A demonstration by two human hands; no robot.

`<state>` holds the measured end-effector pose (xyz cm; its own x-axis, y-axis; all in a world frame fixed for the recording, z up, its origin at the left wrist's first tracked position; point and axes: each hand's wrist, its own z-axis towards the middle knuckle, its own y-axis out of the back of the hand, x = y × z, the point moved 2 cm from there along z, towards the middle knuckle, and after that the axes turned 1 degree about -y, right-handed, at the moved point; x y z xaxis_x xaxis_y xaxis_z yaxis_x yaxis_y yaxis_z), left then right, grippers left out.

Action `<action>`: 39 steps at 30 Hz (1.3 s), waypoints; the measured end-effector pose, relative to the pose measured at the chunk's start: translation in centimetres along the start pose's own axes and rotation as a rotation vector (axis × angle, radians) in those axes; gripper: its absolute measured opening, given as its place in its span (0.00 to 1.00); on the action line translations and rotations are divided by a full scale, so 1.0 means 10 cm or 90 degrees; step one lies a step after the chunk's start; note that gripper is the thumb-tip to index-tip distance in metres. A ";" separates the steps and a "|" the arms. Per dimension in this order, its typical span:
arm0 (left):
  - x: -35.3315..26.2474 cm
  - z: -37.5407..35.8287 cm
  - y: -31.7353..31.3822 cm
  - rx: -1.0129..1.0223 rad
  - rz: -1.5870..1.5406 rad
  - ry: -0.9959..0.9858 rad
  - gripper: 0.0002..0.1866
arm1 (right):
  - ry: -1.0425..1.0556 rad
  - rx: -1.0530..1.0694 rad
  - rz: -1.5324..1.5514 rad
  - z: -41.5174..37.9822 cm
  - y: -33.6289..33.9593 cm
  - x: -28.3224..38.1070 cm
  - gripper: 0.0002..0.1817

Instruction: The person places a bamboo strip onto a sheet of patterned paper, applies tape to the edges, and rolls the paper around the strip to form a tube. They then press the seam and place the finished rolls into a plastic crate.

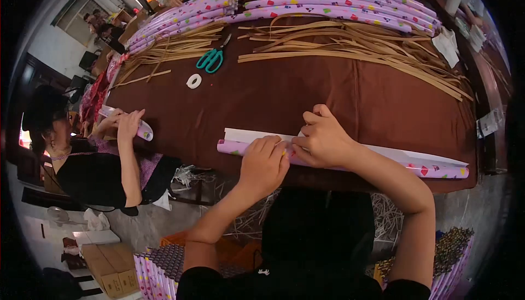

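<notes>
Touching glossy patterned roll point(437, 172), fingers point(267, 144) curled, smooth brown cloth point(257, 97)

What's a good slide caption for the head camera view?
Left hand and right hand on a partly rolled, patterned lilac sheet; teal scissors and a white roll lie farther back on brown cloth.

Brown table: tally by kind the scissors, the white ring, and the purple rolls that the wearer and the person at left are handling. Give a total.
Teal-handled scissors: 1
White ring: 1
Purple rolls: 2 (the wearer's roll, the left person's roll)
Total: 4
</notes>
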<state>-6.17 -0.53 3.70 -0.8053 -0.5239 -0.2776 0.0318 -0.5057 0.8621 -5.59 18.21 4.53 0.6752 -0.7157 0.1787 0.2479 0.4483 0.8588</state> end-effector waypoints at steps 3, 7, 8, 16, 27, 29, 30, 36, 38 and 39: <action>0.00 -0.03 -0.11 -0.015 0.012 -0.002 0.14 | 0.008 0.011 -0.020 -0.01 0.02 0.03 0.12; -0.01 -0.04 -0.09 -0.007 0.029 0.011 0.16 | -0.026 0.041 -0.073 0.03 0.13 0.06 0.23; -0.01 -0.05 -0.09 -0.010 0.040 0.001 0.17 | -0.028 0.049 -0.078 0.01 0.19 0.06 0.23; 0.01 -0.06 -0.15 -0.027 0.071 -0.003 0.18 | -0.358 0.056 -0.012 -0.52 1.21 0.03 0.15; 0.04 -0.12 -0.21 -0.002 0.076 -0.012 0.19 | -0.547 -0.003 -0.324 -1.50 1.34 0.07 0.23; 0.05 -0.12 -0.21 0.013 0.068 0.012 0.18 | -0.567 0.015 -0.329 -1.57 1.25 0.06 0.22; 0.06 -0.13 -0.22 0.005 0.077 -0.002 0.18 | -0.580 0.031 -0.328 -1.59 1.21 0.05 0.22; 0.03 -0.11 -0.19 0.028 0.055 0.003 0.18 | -0.555 0.024 -0.396 -1.55 1.13 0.04 0.23; 0.04 -0.12 -0.20 0.023 0.063 0.004 0.19 | -0.537 0.028 -0.410 -1.53 1.10 0.02 0.22; 0.04 -0.12 -0.21 0.018 0.075 0.007 0.19 | -0.539 0.028 -0.413 -1.52 1.09 0.02 0.22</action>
<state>-5.86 -0.53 1.28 -0.7903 -0.5861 -0.1788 0.1081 -0.4205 0.9008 7.85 31.09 6.63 -0.2829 -0.9574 -0.0580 0.3494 -0.1592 0.9234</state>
